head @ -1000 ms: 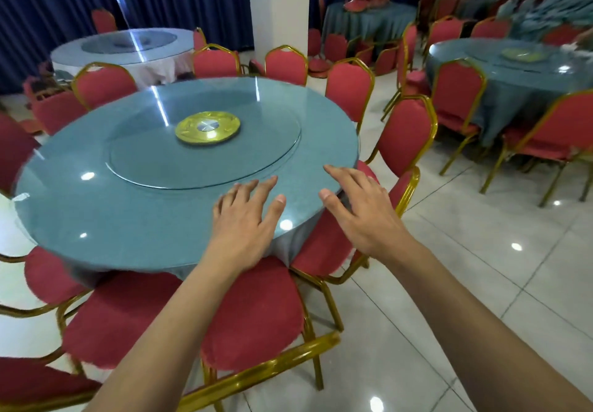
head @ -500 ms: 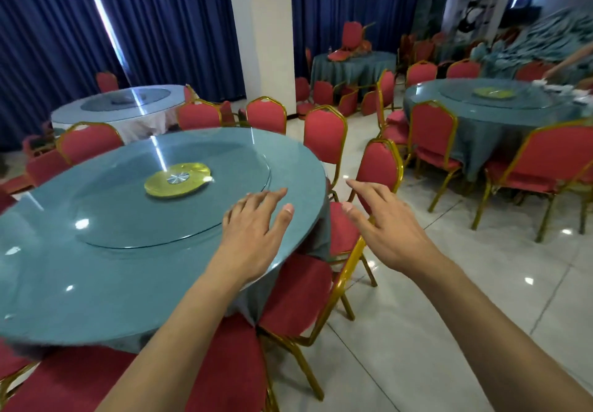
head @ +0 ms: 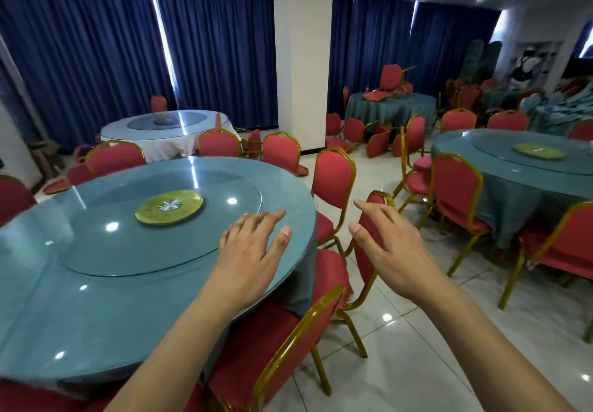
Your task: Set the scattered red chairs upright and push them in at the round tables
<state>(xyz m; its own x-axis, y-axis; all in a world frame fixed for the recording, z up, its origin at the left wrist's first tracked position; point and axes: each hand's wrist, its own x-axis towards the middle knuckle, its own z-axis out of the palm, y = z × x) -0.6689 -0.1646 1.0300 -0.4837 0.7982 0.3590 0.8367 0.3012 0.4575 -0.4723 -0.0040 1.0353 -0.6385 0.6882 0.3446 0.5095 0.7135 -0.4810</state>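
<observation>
A: Red chairs (head: pixel 333 183) with gold frames ring the near round table (head: pixel 64 299); which stand closest to the hands?

B: Two at the table's right edge. One red chair (head: pixel 369 244) is upright just behind the right hand (head: pixel 390 251), its seat tucked under the teal cloth. A second chair (head: pixel 288 341) stands nearer the camera, its back showing edge-on, its seat also under the table.

A: State of the hands?

B: The left hand (head: pixel 253 251) is held palm down over the table's right edge, fingers (head: pixel 272 217) straight and slightly spread, holding nothing; whether it touches the glass cannot be told. The right hand is out past the table's edge, in front of the chair's back, fingers (head: pixel 369 208) extended and apart, gripping nothing.

A: Other features on the table?

B: A glass turntable (head: pixel 96 251) with a gold centre disc (head: pixel 169 208).

A: And the chairs elsewhere?

B: Upright ones surround the table at right (head: pixel 465 155). Near the white pillar (head: pixel 303 58), several chairs (head: pixel 378 142) stand or lean in disorder on the tiled floor (head: pixel 417 363). One chair (head: pixel 386 84) lies tipped on top of the far table (head: pixel 393 108). A white-clothed table (head: pixel 167 137) stands at left before the blue curtains (head: pixel 96 58).
</observation>
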